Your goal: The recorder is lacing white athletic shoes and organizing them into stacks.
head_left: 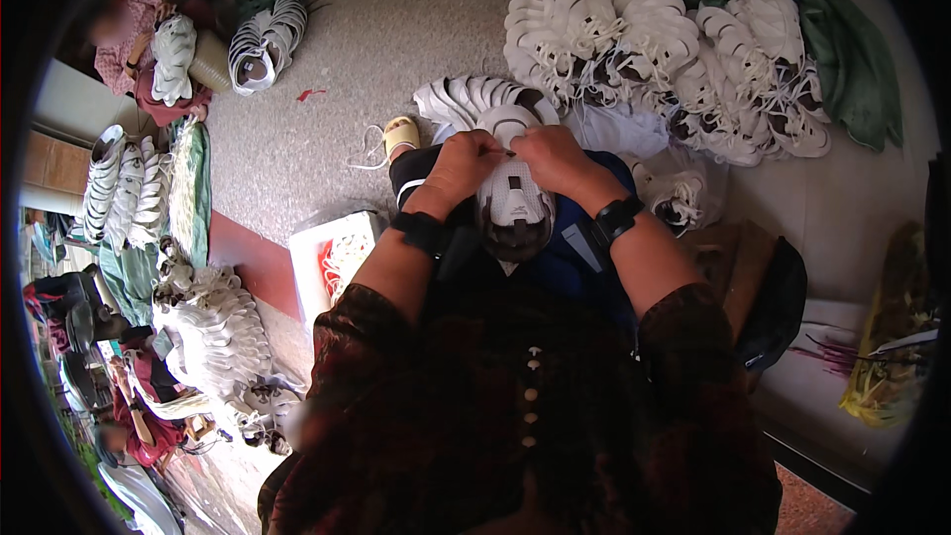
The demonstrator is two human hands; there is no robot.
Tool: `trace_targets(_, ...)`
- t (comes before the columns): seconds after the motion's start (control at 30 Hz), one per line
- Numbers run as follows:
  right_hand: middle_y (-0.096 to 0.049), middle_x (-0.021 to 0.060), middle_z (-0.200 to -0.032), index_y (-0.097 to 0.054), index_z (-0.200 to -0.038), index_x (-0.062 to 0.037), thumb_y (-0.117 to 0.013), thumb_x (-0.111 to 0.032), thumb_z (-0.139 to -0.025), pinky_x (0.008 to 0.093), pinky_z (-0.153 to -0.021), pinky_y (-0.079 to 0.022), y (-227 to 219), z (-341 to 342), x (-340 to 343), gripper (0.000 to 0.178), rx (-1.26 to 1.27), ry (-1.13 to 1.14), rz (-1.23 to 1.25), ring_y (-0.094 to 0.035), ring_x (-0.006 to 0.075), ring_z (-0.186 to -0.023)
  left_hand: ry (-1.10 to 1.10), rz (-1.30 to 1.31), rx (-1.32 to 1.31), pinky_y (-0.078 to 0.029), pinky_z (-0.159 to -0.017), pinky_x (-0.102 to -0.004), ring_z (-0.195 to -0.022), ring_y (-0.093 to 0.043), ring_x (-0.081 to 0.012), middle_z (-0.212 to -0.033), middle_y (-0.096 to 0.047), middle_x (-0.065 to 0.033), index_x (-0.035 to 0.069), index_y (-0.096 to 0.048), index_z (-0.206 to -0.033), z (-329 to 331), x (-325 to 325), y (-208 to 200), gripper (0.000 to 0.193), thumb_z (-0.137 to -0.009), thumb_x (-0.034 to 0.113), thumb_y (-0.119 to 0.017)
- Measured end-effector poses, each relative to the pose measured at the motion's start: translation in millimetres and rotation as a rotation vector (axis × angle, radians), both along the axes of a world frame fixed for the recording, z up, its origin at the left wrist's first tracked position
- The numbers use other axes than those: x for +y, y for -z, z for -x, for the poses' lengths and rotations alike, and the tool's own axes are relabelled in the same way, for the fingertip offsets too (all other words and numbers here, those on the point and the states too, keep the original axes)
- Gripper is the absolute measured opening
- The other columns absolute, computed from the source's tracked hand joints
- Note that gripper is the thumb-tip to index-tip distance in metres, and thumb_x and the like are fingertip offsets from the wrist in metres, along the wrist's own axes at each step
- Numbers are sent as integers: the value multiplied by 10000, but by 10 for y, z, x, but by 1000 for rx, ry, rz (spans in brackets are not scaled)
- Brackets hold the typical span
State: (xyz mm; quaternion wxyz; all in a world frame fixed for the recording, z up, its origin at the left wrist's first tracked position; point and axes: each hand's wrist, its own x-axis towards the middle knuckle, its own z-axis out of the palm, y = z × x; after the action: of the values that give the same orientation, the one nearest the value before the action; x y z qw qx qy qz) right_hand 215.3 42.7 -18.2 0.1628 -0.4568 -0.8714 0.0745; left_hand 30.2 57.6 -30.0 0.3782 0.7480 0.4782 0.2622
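Observation:
A white shoe upper [515,200] with a perforated surface and a dark opening lies on my lap, its near end toward me. My left hand [464,162] is closed at its far left side, thumb and fingers pinched together. From the right, my right hand [553,157] meets it, its fingers also pinched. The fingertips of both hands almost touch over the upper; any lace between them is too small to make out. Just beyond the hands, a row of nested white shoe uppers [466,99] fans out to the left.
Big heaps of laced white uppers [604,25] lie at the far right beside a green cloth [852,69]. A white box [309,263] with pale laces stands to my left, near more stacked uppers [213,327]. Other people [129,45] sit at the left.

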Motion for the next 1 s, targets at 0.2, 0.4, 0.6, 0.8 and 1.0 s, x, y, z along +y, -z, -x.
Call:
trace_targets(0.2,-566,166,-709,-520,-770,-27,-562,-46,-715,417,-619,-440,-6,-393,-45,71,350,84,265,-557,364,-710,61,76,62,-449,-621,-258,-636,-541,-102,-685,-614,-44,4,-636,-805,262,0,-160,120,-742,102,-666)
trace_targets(0.4,-564,181,-683,-543,-818,-29,-561,-57,-723,401,-602,-446,171,-182,-62,100,395,42,213,-559,362,-656,28,44,34,-477,-660,-293,-679,-625,-218,-729,-643,-120,19,-651,-801,245,-55,-147,121,-716,104,-666)
trace_targets(0.6,-573,189,-699,-537,-784,-43,-516,-14,-695,461,-618,-445,97,-753,-63,96,-86,309,-61,-566,390,-705,19,269,42,-453,-584,-257,-610,-561,-116,-659,-618,-58,-4,-665,-817,938,-20,-282,148,-743,124,-680)
trace_targets(0.8,-587,225,-800,-569,-823,-1,-489,-15,-720,450,-712,-453,-422,-3331,-666,131,-381,982,-193,-567,393,-770,-210,341,50,-341,-444,-206,-490,-444,-57,-569,-542,3,7,-662,-746,2268,-209,-738,121,-750,127,-679)
trace_targets(1.0,-609,211,-879,-586,-872,-23,-453,-117,-806,461,-730,-469,-1227,-4589,-1831,176,-549,1436,-233,-581,390,-844,-433,336,-51,-249,-382,-197,-416,-356,-36,-516,-478,30,14,-655,-767,3428,-633,-641,108,-776,121,-670)
